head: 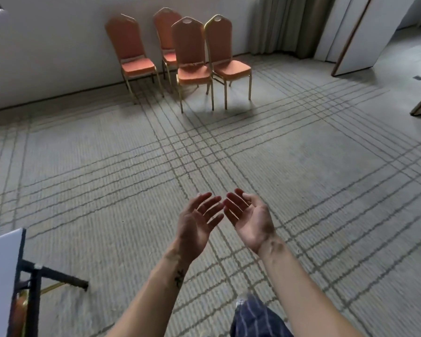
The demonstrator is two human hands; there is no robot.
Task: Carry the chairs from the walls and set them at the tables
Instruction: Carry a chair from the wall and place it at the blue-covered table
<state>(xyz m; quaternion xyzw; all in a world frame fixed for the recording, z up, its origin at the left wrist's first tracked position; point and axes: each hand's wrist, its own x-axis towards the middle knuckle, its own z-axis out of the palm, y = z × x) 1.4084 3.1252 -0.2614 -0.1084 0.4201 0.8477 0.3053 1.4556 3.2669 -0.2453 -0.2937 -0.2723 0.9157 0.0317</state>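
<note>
At lower centre of the frame, the fingers (210,207) of the left hand (197,224) are loosely spread and slightly bent, palm turned up, gripping nothing. The fingers (236,205) of the right hand (249,220) lie likewise, loosely fanned over an upturned palm, also empty. The two sets of fingertips come close together; contact cannot be confirmed. Both forearms are bare, and the left one carries a small dark tattoo (179,276). Below the arms, at the bottom edge, a dark blue trouser leg with thin pale stripes (258,319) is visible.

The hands are held above a grey ribbed carpet crossed by bands of darker grid lines (301,166).

At lower left stands the corner of a flat white table top (0,263) on a black metal leg frame (56,276). An orange and gold shape shows behind the frame, too hidden to identify.

The four orange padded banquet chairs with slim gold metal frames and arched backs (192,57) stand at upper centre, well apart from the hands and the table. They are upright, grouped closely, two in front and two nearer the plain white wall (46,57).

At upper right hangs a pleated grey-brown curtain (284,23), beside white partition panels with brown edging (365,32).
</note>
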